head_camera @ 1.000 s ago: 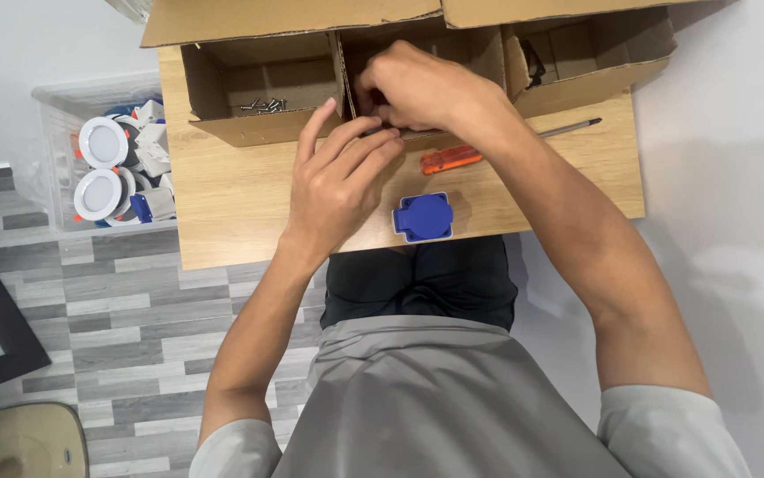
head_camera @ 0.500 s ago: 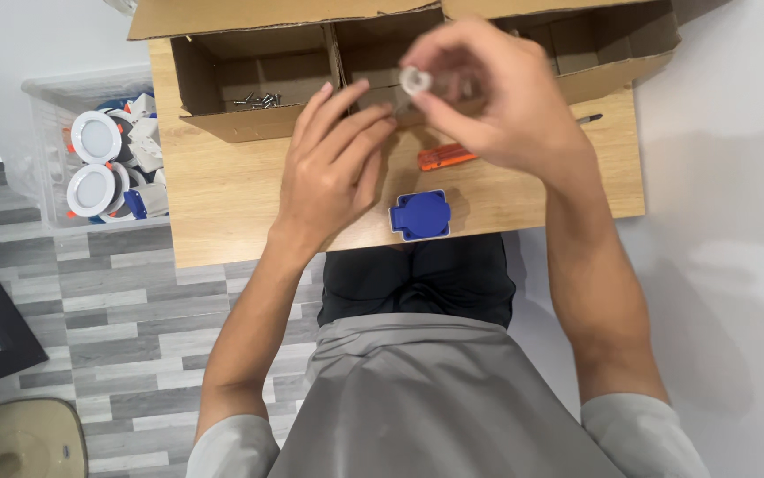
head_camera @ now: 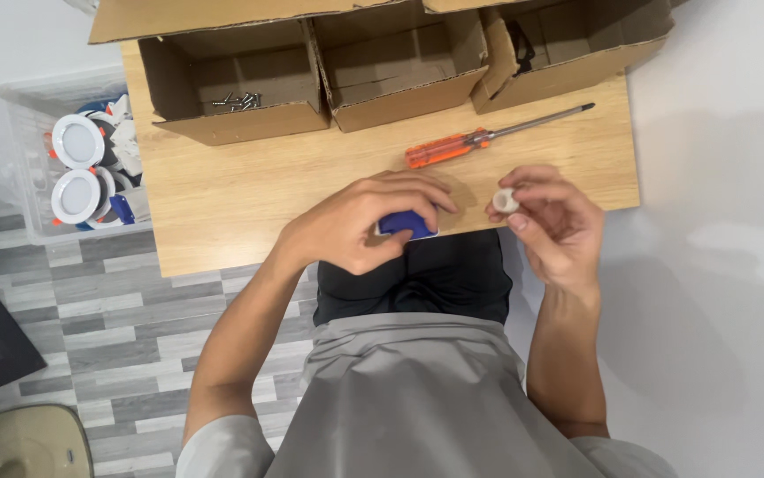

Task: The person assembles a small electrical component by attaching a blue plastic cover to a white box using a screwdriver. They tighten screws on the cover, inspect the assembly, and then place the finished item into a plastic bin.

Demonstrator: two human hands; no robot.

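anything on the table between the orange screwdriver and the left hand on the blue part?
Nothing: in the head view only bare wood separates the orange screwdriver from the left hand gripping the blue part at the table edge.

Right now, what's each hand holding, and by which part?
Right hand: a small white round part, pinched at its rim by the fingers. Left hand: covers a blue part at the table edge, gripping from above.

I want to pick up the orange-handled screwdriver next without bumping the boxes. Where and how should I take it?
Probably by the orange handle of the orange-handled screwdriver, coming from above on the near side. It lies flat on the wooden table, thick handle end pointing left, thin metal shaft running toward the open cardboard boxes, so the handle gives the fullest grip.
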